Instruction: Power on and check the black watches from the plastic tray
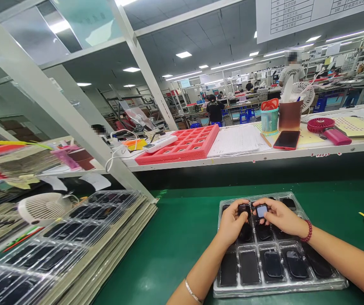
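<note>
Above a clear plastic tray (264, 291), both hands hold small square smartwatches. My left hand (231, 222), with a bracelet on its wrist, grips a dark-faced smartwatch (244, 208) between thumb and fingers. Close beside it, my right hand (280, 217) pinches a second smartwatch (261, 211) whose face looks pale and lit. A dark red bead bracelet (308, 231) circles the right wrist. Black rounded devices (273, 263) lie in the tray's compartments, and flat black rectangles fill some front ones. My hands cover part of the tray's back rows.
To the left, a tall stack of trays (127, 237) carries more dark devices. A shelf (184, 163) runs across the back with a red foam tray (182, 148), papers, a phone (286, 140), a pink fan (320, 124) and cups. A cable lies at far right.
</note>
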Available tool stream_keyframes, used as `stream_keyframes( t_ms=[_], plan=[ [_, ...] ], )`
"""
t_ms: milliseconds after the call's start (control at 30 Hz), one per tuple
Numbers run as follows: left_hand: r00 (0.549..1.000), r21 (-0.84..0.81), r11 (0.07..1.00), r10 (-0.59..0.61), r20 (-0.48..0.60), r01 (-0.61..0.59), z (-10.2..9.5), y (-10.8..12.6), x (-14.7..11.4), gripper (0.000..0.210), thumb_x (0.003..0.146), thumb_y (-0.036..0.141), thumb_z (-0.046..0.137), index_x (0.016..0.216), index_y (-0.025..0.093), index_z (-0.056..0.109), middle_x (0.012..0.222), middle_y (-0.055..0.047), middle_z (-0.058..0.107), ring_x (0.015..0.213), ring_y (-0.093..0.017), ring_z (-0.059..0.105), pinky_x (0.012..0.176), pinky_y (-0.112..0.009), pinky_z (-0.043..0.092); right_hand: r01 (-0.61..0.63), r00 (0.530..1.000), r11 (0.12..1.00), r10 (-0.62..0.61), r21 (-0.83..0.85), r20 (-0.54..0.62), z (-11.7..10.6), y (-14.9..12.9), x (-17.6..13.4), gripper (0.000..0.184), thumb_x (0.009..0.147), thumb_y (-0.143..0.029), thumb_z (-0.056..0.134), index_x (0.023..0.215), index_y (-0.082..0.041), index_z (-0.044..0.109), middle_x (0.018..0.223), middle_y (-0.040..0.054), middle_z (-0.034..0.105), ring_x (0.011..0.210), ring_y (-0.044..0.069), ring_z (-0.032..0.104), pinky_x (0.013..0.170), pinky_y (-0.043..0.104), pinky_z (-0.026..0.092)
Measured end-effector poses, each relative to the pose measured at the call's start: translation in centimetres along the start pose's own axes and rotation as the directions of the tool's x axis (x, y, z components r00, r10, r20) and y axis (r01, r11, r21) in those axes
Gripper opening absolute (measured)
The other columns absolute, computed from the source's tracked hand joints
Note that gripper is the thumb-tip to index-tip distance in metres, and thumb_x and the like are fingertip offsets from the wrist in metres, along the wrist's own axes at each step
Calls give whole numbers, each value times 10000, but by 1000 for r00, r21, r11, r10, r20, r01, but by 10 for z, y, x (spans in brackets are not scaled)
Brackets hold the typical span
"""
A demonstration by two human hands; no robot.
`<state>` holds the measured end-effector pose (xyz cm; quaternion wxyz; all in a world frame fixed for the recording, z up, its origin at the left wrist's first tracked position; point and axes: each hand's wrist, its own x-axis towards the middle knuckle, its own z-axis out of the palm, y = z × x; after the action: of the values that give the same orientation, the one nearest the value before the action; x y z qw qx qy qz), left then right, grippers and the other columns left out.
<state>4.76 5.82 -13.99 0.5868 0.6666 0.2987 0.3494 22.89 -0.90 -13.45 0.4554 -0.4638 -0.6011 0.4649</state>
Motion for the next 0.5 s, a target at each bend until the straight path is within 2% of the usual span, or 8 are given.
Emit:
stream_keyframes(
  t_ms=[67, 233, 500],
  plan=[
    [1000, -29, 999, -22, -5, 21, 1, 2, 0, 361, 716, 112, 533, 1073, 163, 544, 871, -53, 640, 827, -173, 618, 684, -260, 500, -2, 1000, 1000, 1, 19, 12, 0, 0, 0, 428, 744, -88, 486, 1150, -219, 517, 961, 42, 637, 737, 153, 643, 649, 280, 524],
    [999, -47, 998, -36, 4, 36, 1, 3, 0, 482, 649, 50, 545, 1113, 177, 514, 1025, -74, 624, 911, -186, 614, 729, -263, 497, 11, 1000, 998, -12, 59, 23, 1, -2, -2, 468, 702, -78, 499, 1144, -232, 522, 1049, 42, 614, 796, 155, 630, 713, 299, 526],
    [999, -16, 1000, 0, 41, 1, 0, 1, 0, 326, 739, 140, 536, 1064, 160, 536, 934, -73, 644, 858, -179, 616, 704, -257, 489, -15, 1000, 1000, 15, 11, 11, -1, 0, 1, 381, 781, -121, 457, 1146, -211, 525, 1021, 56, 613, 724, 146, 640, 616, 275, 525]
  ],
)
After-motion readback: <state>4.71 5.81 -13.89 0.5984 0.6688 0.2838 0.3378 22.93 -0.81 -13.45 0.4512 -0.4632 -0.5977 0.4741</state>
